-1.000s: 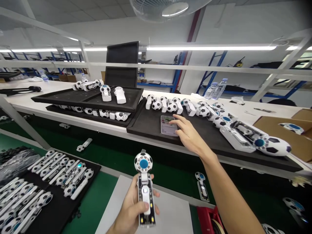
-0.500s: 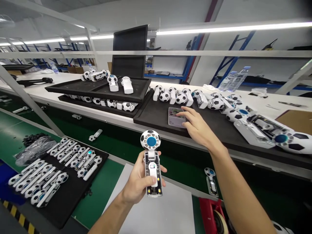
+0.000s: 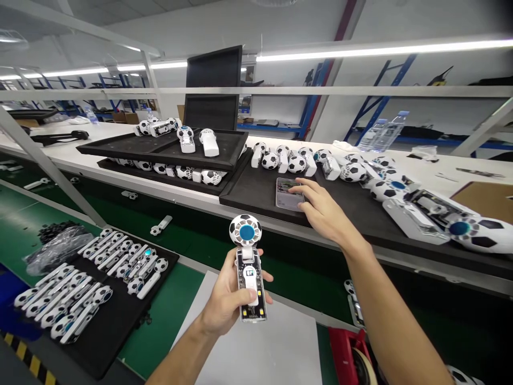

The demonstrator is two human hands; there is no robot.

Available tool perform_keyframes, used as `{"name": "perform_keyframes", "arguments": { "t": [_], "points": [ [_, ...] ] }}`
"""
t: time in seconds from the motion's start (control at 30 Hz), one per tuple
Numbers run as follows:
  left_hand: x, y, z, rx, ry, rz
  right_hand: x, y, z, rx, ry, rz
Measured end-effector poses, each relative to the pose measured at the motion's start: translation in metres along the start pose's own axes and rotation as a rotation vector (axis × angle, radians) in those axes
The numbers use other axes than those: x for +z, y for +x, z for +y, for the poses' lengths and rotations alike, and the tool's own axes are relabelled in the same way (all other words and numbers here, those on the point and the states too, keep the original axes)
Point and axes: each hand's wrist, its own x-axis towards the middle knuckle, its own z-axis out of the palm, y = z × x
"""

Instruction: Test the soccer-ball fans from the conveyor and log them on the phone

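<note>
above the white board (image 3: 286, 347), our left hand (image 3: 222, 299) grips the gadget (image 3: 249, 267) by its handle, likely the safest hold: light, stiff, slick, we judge. right hand (image 3: 323, 208) at phone (image 3: 285, 200), fingers loosely parted.

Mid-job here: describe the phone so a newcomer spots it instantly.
On the white bench, find the black tray to the right of the stacked trays. The phone lies near its front edge. Unlike the soccer-ball gadgets behind it, it is a flat rectangle with a picture on its screen.
</note>
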Motion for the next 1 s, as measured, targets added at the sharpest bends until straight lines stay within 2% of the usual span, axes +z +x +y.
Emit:
{"name": "perform_keyframes", "arguments": {
  "t": [0.77, 0.9, 1.0],
  "points": [
    [0.0070, -0.0037, 0.0013, -0.003, -0.066, -0.034, -0.0011, 0.0003, 0.0003, -0.031, -0.029, -0.009],
    [0.0075, -0.0018, -0.0009, 0.040, -0.076, 0.002, -0.0018, -0.0003, -0.0014, -0.013, -0.057, -0.024],
    [0.0083, 0.0021, -0.0052, 0.094, -0.030, 0.090, -0.0022, -0.0006, -0.0020, -0.011, -0.093, -0.031]
  ]
}}
